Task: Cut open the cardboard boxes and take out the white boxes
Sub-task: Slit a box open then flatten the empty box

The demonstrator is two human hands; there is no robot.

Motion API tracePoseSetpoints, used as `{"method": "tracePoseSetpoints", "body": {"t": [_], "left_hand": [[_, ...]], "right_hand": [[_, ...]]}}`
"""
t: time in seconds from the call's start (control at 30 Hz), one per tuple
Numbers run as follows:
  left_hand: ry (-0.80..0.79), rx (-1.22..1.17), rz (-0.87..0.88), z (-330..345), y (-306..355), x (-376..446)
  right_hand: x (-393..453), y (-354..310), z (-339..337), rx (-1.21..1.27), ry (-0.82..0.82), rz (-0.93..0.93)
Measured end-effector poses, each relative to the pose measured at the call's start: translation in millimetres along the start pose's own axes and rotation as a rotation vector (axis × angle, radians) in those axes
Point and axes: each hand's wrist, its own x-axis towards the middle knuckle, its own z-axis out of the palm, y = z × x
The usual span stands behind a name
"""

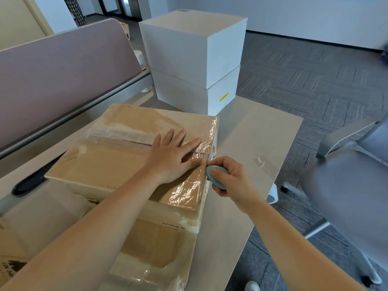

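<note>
**Cardboard box under the knife at its right edge**

Cardboard box (117, 156), brown and wrapped in glossy clear tape (186, 190), lies on the pale counter (262, 143), stacked on a second cardboard box (155, 248) nearer the camera. Its top flaps meet along a taped seam that runs from the left side toward the right edge; part of that seam shows as a dark slit.

The left hand (172, 158) lies flat on the top of the upper box, fingers straight and spread, pressing down near the right edge with the fingertips over the taped seam. The right hand (228, 177) is curled around a small rounded blue-grey cutter (216, 177), thumb on top, and holds it against the right-hand edge of the box, just beside the left thumb. The blade itself cannot be made out.

Behind the cardboard boxes, toward the far end of the counter, two white boxes stand one on the other: the upper white box (189, 45) sits squarely on the lower white box (189, 91), which carries a small yellow label (223, 96) on its right face.

A mauve partition panel (63, 80) runs along the left side of the counter. A grey office chair (352, 164) stands to the right on the grey patterned carpet (304, 80). A loose scrap of clear tape (260, 160) lies on the counter, apart from the right hand.
</note>
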Motion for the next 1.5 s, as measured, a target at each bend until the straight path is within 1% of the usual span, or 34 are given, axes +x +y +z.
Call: {"method": "tracePoseSetpoints", "body": {"t": [0.13, 0.2, 0.27, 0.33, 0.43, 0.53, 0.6, 0.77, 0.9, 1.0, 1.1, 1.23, 1.27, 1.33, 1.37, 1.5], "left_hand": [[-0.001, -0.006, 0.007, 1, -1, -1], [-0.004, -0.009, 0.012, 0, -3, -2], [-0.012, -0.002, 0.024, -1, -8, -5], [-0.016, 0.002, 0.043, -1, -17, -11], [-0.032, -0.037, 0.052, -3, -31, -27], [-0.042, -0.141, 0.012, -7, -35, -38], [-0.018, -0.195, -0.033, -14, -27, -38], [0.098, -0.228, -0.127, -27, 9, -18], [0.139, -0.179, -0.175, -26, 49, 15], [0.177, -0.098, -0.222, -19, 88, 44], [0.144, -0.084, -0.284, -3, 124, 68], [0.176, -0.119, -0.332, 19, 157, 76], [0.132, -0.123, -0.379, 27, 159, 74], [-0.058, -0.139, -0.495, 49, 159, 66], [-0.127, -0.153, -0.535, 58, 160, 62], [-0.239, -0.202, -0.626, 81, 166, 47]], "right_hand": [[-4, -1, 0, 0.009, -0.009, 0.029], [-4, -4, -1, -0.010, -0.039, 0.044], [-4, -7, -2, -0.066, -0.082, 0.035], [-3, -10, -5, -0.140, -0.084, -0.004], [7, -16, -13, -0.167, 0.034, -0.041], [25, -22, -25, -0.234, 0.164, -0.119], [37, -29, -33, -0.265, 0.200, -0.166], [71, -50, -64, -0.357, 0.216, -0.186], [100, -58, -99, -0.395, 0.144, -0.171], [123, -52, -130, -0.481, 0.075, -0.173], [146, -37, -156, -0.604, -0.048, -0.156], [161, -7, -171, -0.740, -0.251, -0.113], [162, 3, -172, -0.781, -0.302, -0.098], [162, 22, -172, -0.844, -0.396, -0.065], [162, 31, -172, -0.872, -0.433, -0.057], [160, 56, -170, -0.981, -0.537, -0.083]]}}
